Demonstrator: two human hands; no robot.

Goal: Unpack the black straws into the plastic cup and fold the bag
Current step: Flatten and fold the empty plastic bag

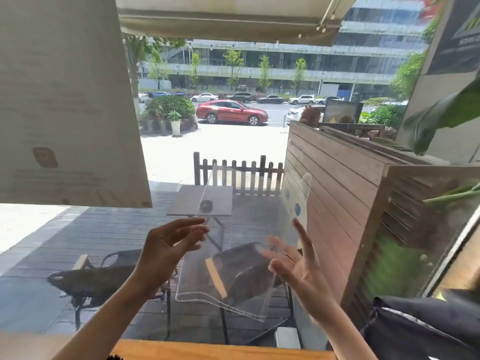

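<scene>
— At the window, what's up?
— The clear bag [233,255] hangs mid-air between both hands. The left hand [166,252] pinches its upper left edge; the right hand [298,266], fingers spread, holds its right side.
— Below?
— A wooden counter [207,352] nearest; outside, a table [200,201] and chairs [104,276].

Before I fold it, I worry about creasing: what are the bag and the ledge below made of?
The bag looks like thin clear glossy plastic: the chair shows through it. The ledge looks like smooth orange-toned wood, though little of it shows.
</scene>
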